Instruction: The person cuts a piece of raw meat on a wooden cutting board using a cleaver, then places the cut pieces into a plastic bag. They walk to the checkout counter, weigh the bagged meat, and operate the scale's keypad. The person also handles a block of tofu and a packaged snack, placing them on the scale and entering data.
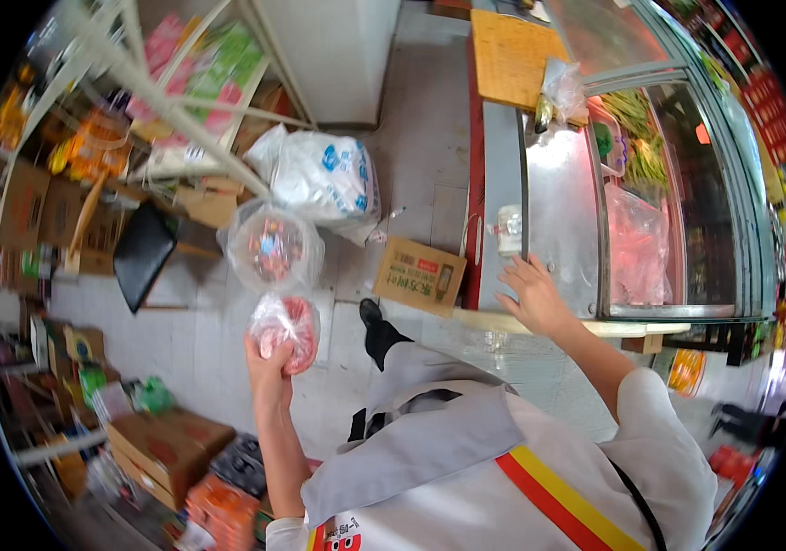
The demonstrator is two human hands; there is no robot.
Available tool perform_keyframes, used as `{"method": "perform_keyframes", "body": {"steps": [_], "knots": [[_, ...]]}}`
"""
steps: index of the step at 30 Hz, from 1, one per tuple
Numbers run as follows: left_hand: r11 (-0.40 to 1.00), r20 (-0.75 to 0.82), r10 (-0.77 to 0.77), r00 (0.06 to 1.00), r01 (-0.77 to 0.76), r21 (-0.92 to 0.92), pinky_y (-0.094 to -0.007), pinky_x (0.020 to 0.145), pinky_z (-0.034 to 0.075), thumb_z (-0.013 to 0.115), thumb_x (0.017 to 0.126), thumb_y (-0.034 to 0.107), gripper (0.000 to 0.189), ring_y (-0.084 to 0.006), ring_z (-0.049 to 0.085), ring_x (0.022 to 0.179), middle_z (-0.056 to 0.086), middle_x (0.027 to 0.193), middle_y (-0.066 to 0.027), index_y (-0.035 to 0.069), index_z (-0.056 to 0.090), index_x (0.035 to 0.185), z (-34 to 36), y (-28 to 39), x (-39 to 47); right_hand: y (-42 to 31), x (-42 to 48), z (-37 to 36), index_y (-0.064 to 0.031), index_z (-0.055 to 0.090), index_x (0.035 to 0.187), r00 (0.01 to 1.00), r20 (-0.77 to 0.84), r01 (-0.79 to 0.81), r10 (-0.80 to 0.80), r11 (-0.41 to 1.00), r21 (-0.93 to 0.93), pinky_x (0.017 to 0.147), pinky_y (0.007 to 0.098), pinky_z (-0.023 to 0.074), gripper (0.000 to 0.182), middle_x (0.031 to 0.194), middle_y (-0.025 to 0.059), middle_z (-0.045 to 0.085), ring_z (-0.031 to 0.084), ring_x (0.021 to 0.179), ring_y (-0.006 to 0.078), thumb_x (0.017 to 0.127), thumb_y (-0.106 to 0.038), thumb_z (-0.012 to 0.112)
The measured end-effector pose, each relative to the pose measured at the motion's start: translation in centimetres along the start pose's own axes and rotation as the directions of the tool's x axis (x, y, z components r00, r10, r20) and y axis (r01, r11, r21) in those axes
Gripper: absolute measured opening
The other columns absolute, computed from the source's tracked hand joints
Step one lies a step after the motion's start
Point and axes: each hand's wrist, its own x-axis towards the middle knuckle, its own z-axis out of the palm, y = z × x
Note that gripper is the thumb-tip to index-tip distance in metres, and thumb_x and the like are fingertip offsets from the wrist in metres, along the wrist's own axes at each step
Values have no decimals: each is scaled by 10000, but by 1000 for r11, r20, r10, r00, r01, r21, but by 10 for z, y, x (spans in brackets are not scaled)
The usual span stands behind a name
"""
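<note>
My left hand [270, 361] grips a clear plastic bag of pinkish-red food [300, 330], which looks like meat, held out over the floor. Just beyond it stands a round bin with a clear liner [272, 241] and bits of litter inside. My right hand [534, 293] is spread over the near end of a steel counter [565, 227], holding nothing; whether its fingertips rest on the metal I cannot tell. Close ahead of those fingers lies a small whitish wrapped item [509, 231] on the counter.
A glass display case [703, 206] with leafy vegetables [644, 155] flanks the counter. At its far end lies a wooden board [513, 55]. On the floor are a cardboard box [420, 275], a stuffed white sack [327, 175] and a black-seated stool [144, 256]. A metal rack [179, 131] rises left.
</note>
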Motion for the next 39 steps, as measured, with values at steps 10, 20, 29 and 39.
{"method": "perform_keyframes", "body": {"steps": [10,20,29,39], "knots": [[995,320,102,942,-93,-44,-351,957,420,649,754,60,654,-239,502,1106,467,1241,-113,23,331,1324,88,116,261,-1,14,-19,-57,610,809,997,69,-38,43,997,-67,1009,485,319,181,956,99,588,500,1114,295,694,-194,642],[893,687,-114,718,377,-245,-366,882,489,533,854,62,448,-243,548,1053,528,1191,-134,-4,388,1273,328,156,469,-11,48,-25,-90,607,801,940,26,-337,340,937,-94,943,414,402,123,920,57,599,553,1027,236,690,-140,624],[680,889,225,399,589,-437,-406,1010,387,485,907,127,424,-271,447,1187,448,1299,-120,37,375,1306,707,221,649,129,355,-104,-80,604,859,450,-766,-740,459,672,-32,600,360,486,200,851,90,613,607,714,265,667,-40,642],[748,875,440,200,457,-481,-392,1057,328,423,954,191,350,-193,463,1108,474,1214,-82,13,387,1254,1065,353,723,251,522,-184,-78,615,842,345,-642,-816,685,557,156,624,336,507,152,812,80,632,625,736,253,699,-49,654]]}}
